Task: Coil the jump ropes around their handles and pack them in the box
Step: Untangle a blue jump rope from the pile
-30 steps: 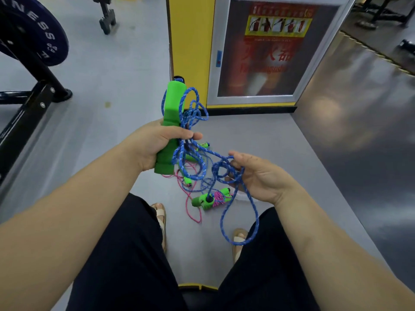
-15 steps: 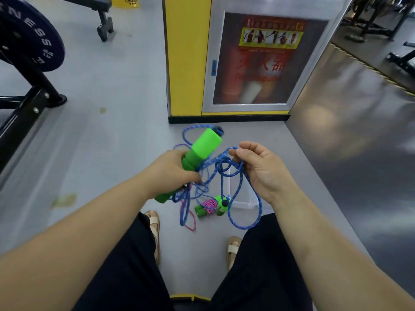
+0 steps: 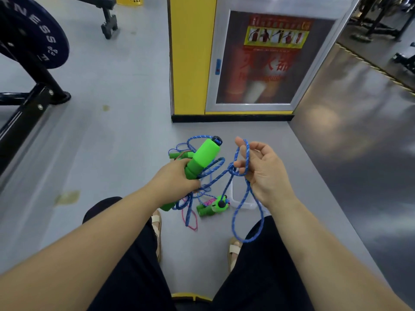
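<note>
L hand [image 3: 177, 179] grips cylindrical green foam handle [image 3: 203, 159]; R hand [image 3: 261, 171], beside handle, pinches braided blue rope [image 3: 246, 153] loop.

left hand [image 3: 175, 178] grips the green handle [image 3: 206, 156]; right hand [image 3: 267, 176], palm up, apparently pinches the blue rope [image 3: 247, 156].

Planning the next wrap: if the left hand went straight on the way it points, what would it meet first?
Beyond its green handle, probably the blue rope strands strung toward the right hand, then that hand; depth unclear.
</note>
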